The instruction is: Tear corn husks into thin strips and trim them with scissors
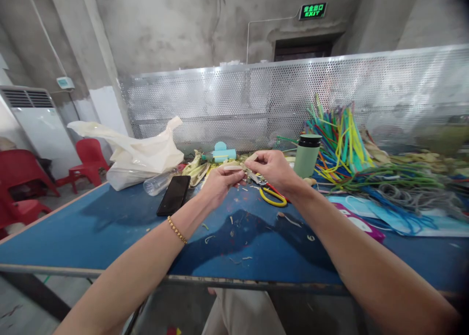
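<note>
Over the blue table (120,232), my left hand (219,184) pinches a small pale strip (233,168), possibly plant husk. My right hand (274,169) meets it from the other side, thumb and forefinger closed at the strip's far end; what exactly lies between those fingertips is too small to make out. Just below my right hand rest scissors (273,197) with yellow and red handles. Dried corn husks (196,168) lie beyond my left hand, near a light-blue roll (224,154). Pale scraps (231,220) are scattered beneath both hands.
Left of my hands are a black phone (174,195), a clear plastic bottle (157,182) and a white plastic bag (146,152). To the right stand a green tumbler (308,157) and a bundle of coloured strips (344,137), near blue face masks (370,209). A perforated metal panel (220,100) closes the back.
</note>
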Action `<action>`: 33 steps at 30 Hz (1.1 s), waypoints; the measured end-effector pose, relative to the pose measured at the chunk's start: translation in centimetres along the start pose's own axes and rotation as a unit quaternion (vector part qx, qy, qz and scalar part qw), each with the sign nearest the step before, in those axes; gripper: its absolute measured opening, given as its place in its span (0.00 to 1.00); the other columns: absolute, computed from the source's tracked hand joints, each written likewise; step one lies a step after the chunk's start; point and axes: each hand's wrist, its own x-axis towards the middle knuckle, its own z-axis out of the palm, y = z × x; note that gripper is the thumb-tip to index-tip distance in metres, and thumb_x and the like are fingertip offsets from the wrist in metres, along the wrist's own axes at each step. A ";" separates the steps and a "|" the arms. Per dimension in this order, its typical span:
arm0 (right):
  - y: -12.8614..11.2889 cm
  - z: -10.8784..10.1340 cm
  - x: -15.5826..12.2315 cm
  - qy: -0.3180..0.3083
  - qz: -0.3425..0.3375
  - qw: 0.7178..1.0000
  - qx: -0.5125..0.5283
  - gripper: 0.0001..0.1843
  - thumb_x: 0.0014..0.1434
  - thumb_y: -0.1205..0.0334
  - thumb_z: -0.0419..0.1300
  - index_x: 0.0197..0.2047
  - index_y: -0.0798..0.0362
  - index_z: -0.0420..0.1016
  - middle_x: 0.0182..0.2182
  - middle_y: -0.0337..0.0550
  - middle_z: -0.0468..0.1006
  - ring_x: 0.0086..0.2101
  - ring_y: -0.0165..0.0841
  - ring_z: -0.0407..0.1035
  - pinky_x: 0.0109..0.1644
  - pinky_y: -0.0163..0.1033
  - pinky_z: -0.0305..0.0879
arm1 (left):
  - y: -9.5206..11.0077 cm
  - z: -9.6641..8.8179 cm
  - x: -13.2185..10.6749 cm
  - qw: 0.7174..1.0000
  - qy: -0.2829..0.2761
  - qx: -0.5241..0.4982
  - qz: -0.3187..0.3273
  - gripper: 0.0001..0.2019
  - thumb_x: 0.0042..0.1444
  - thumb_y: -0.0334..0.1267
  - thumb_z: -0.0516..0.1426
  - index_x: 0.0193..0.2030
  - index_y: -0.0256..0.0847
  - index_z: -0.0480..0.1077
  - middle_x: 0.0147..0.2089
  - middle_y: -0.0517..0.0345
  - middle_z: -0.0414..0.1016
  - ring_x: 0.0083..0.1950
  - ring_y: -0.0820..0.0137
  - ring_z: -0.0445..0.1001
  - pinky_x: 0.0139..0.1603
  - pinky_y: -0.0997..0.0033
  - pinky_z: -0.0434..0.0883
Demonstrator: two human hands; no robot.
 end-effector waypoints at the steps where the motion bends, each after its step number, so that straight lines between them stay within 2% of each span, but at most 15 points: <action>1: 0.0 0.0 0.0 -0.003 0.002 1.000 0.008 0.10 0.48 0.58 0.63 0.24 0.57 0.74 0.20 0.39 0.72 0.22 0.26 0.62 0.25 0.33 0.58 | 0.0 0.0 0.0 1.000 0.002 -0.006 -0.003 0.08 0.43 0.31 0.67 0.32 0.34 0.77 0.31 0.55 0.76 0.30 0.74 0.72 0.34 0.71 0.65; 5: 0.0 -0.3 0.0 -0.016 -0.004 1.000 -0.002 0.10 0.48 0.58 0.62 0.24 0.57 0.74 0.21 0.40 0.73 0.23 0.27 0.63 0.27 0.34 0.60 | 0.9 -0.1 -0.2 0.998 -0.018 0.018 -0.052 0.11 0.43 0.34 0.68 0.35 0.33 0.77 0.34 0.51 0.78 0.31 0.72 0.74 0.34 0.71 0.65; 7: 0.1 -0.4 0.0 -0.022 -0.016 0.999 -0.025 0.11 0.49 0.58 0.62 0.24 0.58 0.74 0.21 0.41 0.73 0.23 0.27 0.63 0.27 0.34 0.60 | 1.4 -0.2 -0.3 0.997 -0.039 0.033 -0.062 0.13 0.45 0.38 0.67 0.37 0.33 0.77 0.37 0.49 0.78 0.34 0.70 0.75 0.36 0.70 0.67; 11: 0.3 -0.2 0.0 -0.031 -0.030 0.997 -0.056 0.11 0.50 0.58 0.61 0.24 0.58 0.74 0.19 0.39 0.71 0.22 0.26 0.61 0.25 0.33 0.57 | 1.7 -0.6 -0.2 0.998 -0.037 0.050 -0.026 0.14 0.48 0.44 0.66 0.33 0.33 0.76 0.32 0.52 0.77 0.31 0.72 0.74 0.42 0.66 0.69; 15: 0.7 0.1 0.2 -0.040 -0.029 0.996 -0.079 0.09 0.51 0.61 0.59 0.24 0.57 0.75 0.18 0.39 0.71 0.21 0.26 0.60 0.24 0.32 0.55 | 1.0 -0.6 0.0 0.998 -0.012 0.066 -0.004 0.12 0.46 0.40 0.66 0.28 0.33 0.73 0.27 0.56 0.75 0.28 0.73 0.74 0.39 0.67 0.70; 20: 1.1 0.2 0.3 -0.036 -0.039 0.995 -0.086 0.10 0.50 0.60 0.60 0.24 0.58 0.74 0.19 0.38 0.70 0.21 0.26 0.61 0.25 0.33 0.56 | 1.1 -0.2 -0.2 0.997 0.019 0.070 -0.004 0.10 0.47 0.35 0.65 0.36 0.34 0.71 0.29 0.56 0.76 0.28 0.71 0.76 0.35 0.70 0.68; 24: 1.0 0.4 0.3 -0.026 -0.036 0.995 -0.091 0.10 0.50 0.59 0.60 0.24 0.57 0.73 0.20 0.39 0.71 0.22 0.27 0.61 0.26 0.33 0.56 | 1.2 0.0 -0.1 0.995 0.034 0.094 0.019 0.09 0.48 0.35 0.64 0.33 0.34 0.70 0.27 0.58 0.74 0.27 0.72 0.75 0.33 0.72 0.66; 33: 1.0 0.7 0.3 -0.017 -0.035 0.993 -0.112 0.10 0.51 0.59 0.60 0.23 0.57 0.72 0.19 0.38 0.68 0.22 0.27 0.59 0.25 0.34 0.53 | 1.6 -0.5 -0.1 0.979 -0.009 0.195 0.056 0.09 0.51 0.38 0.62 0.30 0.34 0.71 0.25 0.56 0.73 0.28 0.73 0.71 0.34 0.72 0.63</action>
